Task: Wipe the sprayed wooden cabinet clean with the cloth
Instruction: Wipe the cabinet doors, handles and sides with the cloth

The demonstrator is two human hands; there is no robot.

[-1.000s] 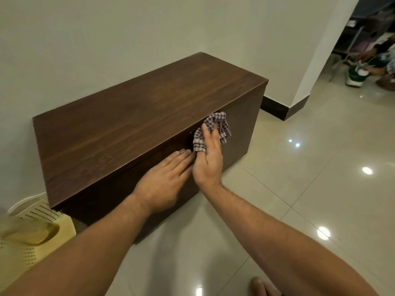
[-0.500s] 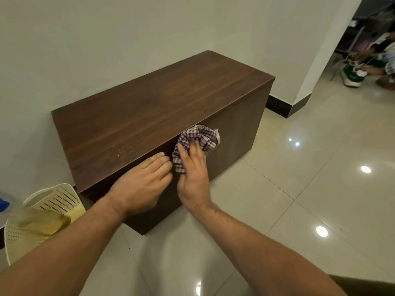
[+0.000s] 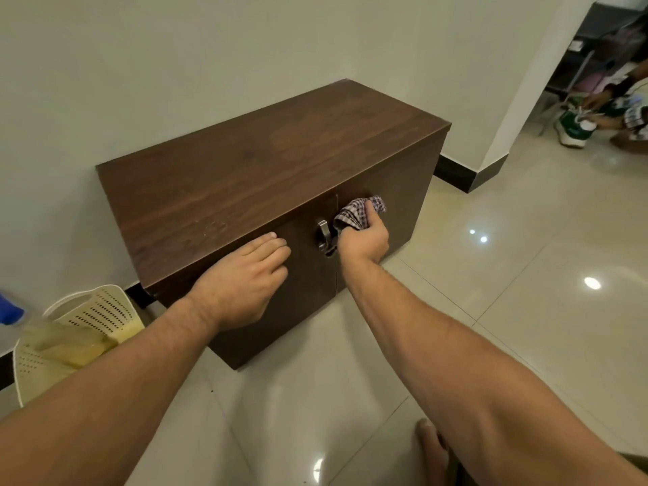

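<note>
Cloth sits bunched in the right hand, fingers curled tight around it, pressed to the right door near the cabinet top edge, just right of the metal handle. Left hand lies flat on the left door, fingers pressed together, bracing. Risk: the wad could snag on the handle, or a hard rub could nudge the door open. Droplets on the top's near left look unwiped.

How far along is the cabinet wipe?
Done: cannot tell; no clear wipe marks. In hand: right hand presses the checked cloth on the cabinet front by the metal handle; left hand braces the front. Left: droplets on top.
</note>
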